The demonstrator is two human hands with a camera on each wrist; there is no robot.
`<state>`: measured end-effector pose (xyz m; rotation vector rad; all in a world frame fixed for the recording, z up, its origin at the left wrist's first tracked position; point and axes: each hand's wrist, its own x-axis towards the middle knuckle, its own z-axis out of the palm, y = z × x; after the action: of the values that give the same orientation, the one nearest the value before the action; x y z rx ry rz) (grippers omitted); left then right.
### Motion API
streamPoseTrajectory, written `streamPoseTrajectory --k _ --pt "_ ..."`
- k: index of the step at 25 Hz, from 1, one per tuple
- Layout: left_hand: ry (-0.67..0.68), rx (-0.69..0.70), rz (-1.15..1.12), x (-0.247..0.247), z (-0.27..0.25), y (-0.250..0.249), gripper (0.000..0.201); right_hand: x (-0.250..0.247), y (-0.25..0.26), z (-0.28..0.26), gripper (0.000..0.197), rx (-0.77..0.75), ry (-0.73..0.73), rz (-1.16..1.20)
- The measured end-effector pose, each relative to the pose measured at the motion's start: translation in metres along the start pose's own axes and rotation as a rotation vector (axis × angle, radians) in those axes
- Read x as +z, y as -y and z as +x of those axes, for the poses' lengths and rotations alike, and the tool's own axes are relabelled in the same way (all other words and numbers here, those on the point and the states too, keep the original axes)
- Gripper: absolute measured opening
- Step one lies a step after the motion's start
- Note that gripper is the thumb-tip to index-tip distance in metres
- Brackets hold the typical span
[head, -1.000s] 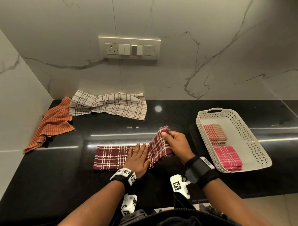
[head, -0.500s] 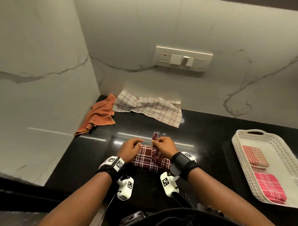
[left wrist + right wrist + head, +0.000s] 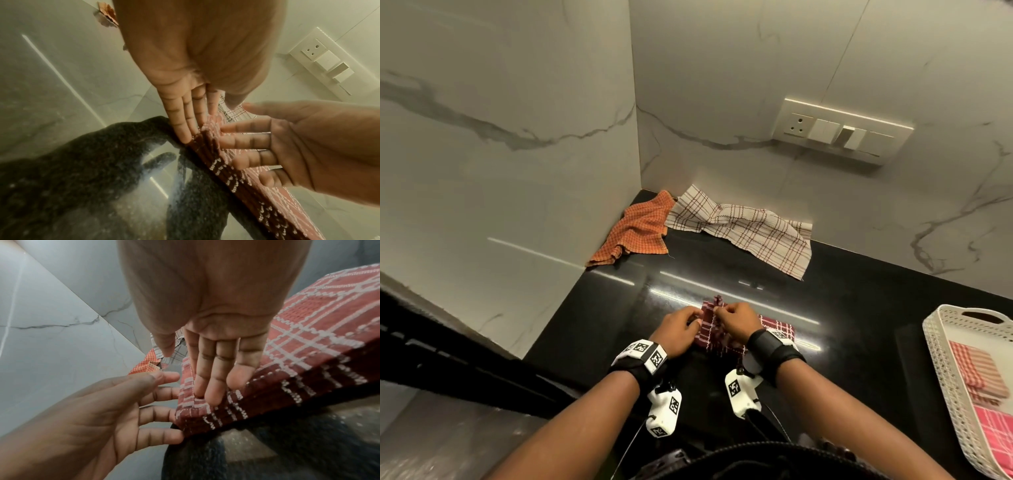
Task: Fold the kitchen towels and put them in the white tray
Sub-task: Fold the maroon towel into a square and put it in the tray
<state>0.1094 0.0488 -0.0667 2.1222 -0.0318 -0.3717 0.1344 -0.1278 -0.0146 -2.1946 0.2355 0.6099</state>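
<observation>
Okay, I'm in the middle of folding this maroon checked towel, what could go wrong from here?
The maroon towel has its folded edge only pressed between the straight fingers of the left hand and right hand, so the layers may spring apart or go crooked when you let go. It could also slide on the glossy black counter. The white tray already holds folded towels; placing carelessly might rumple them.

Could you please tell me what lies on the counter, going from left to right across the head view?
Orange towel → cream towel → tray. The maroon towel sits in front of the cream one, so I left it out.
</observation>
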Motion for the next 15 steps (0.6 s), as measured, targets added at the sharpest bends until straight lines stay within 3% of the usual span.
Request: streamPoseTrajectory --k 3,9,15 --pt "-0.022 -0.001 -0.018 0.004 0.001 0.001 0.033 -0.002 -0.003 -0.010 0.027 -0.006 0.097 0.095" --pt "-0.012 0.016 0.120 0.015 0.003 -0.010 0.048 -0.039 -0.066 -0.023 0.020 -0.035 -0.195 0.059" --pt "0.135 0.063 0.093 0.063 0.003 -0.044 0.052 -0.086 -0.148 -0.067 0.021 0.062 -0.362 0.210"
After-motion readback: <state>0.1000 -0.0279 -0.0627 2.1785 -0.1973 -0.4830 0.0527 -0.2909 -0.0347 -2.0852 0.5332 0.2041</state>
